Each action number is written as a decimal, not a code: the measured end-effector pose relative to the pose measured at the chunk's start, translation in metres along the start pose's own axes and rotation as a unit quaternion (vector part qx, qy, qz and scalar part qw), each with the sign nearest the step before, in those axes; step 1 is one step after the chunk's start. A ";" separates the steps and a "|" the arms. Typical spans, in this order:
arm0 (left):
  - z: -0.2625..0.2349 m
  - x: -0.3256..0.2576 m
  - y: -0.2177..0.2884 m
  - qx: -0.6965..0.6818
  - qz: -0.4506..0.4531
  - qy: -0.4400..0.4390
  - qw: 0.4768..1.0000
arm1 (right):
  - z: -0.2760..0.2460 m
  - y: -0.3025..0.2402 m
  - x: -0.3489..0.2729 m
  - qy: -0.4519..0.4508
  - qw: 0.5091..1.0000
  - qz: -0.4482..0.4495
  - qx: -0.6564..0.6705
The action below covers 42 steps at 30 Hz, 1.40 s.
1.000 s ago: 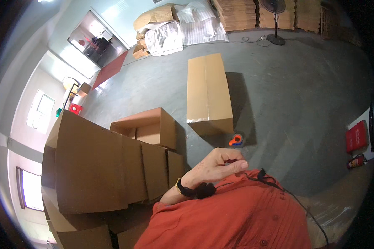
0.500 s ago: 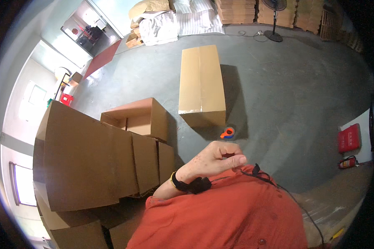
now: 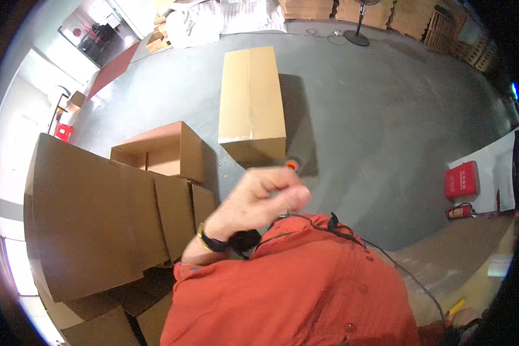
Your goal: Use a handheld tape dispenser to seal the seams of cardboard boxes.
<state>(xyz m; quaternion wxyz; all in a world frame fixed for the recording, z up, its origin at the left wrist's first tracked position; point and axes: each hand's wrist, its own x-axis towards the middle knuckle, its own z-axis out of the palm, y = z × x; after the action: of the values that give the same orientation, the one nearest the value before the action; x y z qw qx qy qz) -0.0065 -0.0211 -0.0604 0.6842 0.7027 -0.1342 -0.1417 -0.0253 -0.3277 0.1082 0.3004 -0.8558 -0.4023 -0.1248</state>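
My left hand [image 3: 259,199] is raised in front of my orange-red shirt [image 3: 288,282], its fingers curled and the thumb against them. It is a little blurred, and whatever it may hold is hidden. A yellow band and a black strap [image 3: 214,242] circle that wrist. Just past the knuckles, an orange tape roll or dispenser [image 3: 292,165] lies on the floor, partly covered by the hand. Beyond it stands a long closed cardboard box [image 3: 252,95] with a taped seam. I cannot make out my right hand; a dark shape shows at the lower right edge.
To the left are an open carton [image 3: 191,151] and large upright cardboard pieces [image 3: 95,213]. A black cable [image 3: 386,262] runs across my shirt. On the right are a red case [image 3: 461,180], a fire extinguisher [image 3: 459,211] and a yellow object [image 3: 457,305]. A stand fan [image 3: 357,37] stands far back.
The whole scene has shifted left and up in the picture. My left hand has risen slightly from the shirt and now covers part of the tape. Its fingers stay curled.
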 end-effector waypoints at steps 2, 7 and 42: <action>-0.013 -0.002 0.022 0.024 0.073 0.064 0.995 | -0.002 0.001 -0.003 -0.011 1.000 0.001 -0.016; -0.009 -0.005 0.065 0.059 0.204 0.080 0.974 | 0.001 0.002 -0.013 -0.023 0.999 -0.004 -0.045; -0.123 0.064 -0.043 -0.062 -0.040 0.097 0.993 | 0.072 0.065 0.054 -0.100 0.930 -0.027 -0.351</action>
<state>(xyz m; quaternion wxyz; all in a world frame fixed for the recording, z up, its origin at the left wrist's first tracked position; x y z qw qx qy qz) 0.0992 0.0697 -0.1015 0.7300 0.6742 -0.0298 -0.1083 0.0575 -0.2828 0.0493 -0.0650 -0.9035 -0.3836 -0.1796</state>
